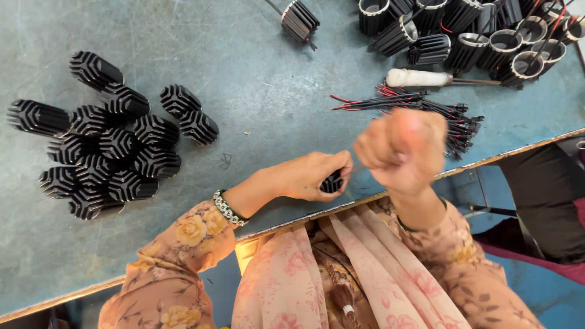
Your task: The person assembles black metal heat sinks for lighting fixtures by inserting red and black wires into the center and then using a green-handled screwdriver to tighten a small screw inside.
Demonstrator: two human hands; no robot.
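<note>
Grey-blue desk [274, 91], worn. Left hand [308, 176], fingers clenched around a black finned cylinder [332, 183] near the desk's front edge. Right hand [405, 149], blurred, raised in a closed fist just beside it. More finned cylinders [103, 143] heaped at left; red-and-black wire bundle [420, 106] behind.

I see no package, label, sign or screen anywhere in my view. Nothing here is boxed, bagged or wrapped, and nothing carries a sticker or tag that I can make out.
</note>
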